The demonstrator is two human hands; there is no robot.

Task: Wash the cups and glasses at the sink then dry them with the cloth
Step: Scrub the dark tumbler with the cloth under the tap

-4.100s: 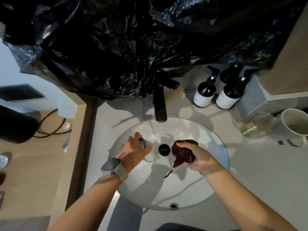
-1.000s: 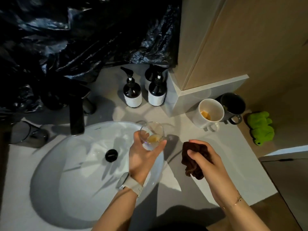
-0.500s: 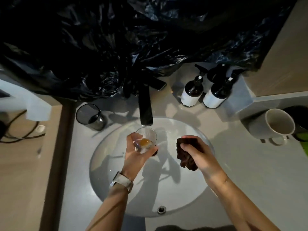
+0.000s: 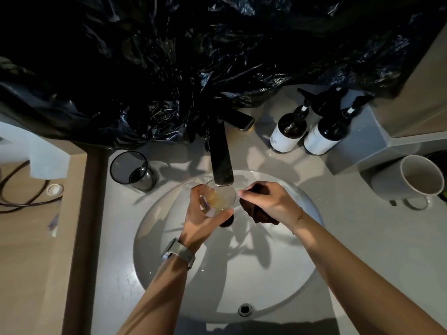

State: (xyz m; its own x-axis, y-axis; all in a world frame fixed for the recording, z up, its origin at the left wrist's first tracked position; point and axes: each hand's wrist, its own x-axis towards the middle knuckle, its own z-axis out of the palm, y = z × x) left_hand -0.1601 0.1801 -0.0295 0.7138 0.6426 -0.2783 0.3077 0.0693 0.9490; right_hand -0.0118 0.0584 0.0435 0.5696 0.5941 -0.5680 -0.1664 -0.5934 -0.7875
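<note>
Our left hand (image 4: 204,215) grips a stained glass (image 4: 219,198) under the faucet (image 4: 221,157); our right hand (image 4: 268,201) clutches the cloth (image 4: 256,212). The white mug (image 4: 411,181) awaits washing.

Dim light is falling from above and behind the person, throwing hard-edged shadows of the arms across the pale sink (image 4: 169,238). The black plastic sheet (image 4: 169,56) is swallowing detail, showing only small glints. Wide-angle distortion is bending the tabletop (image 4: 362,226) edges outward. The centre is staying sharp.
</note>
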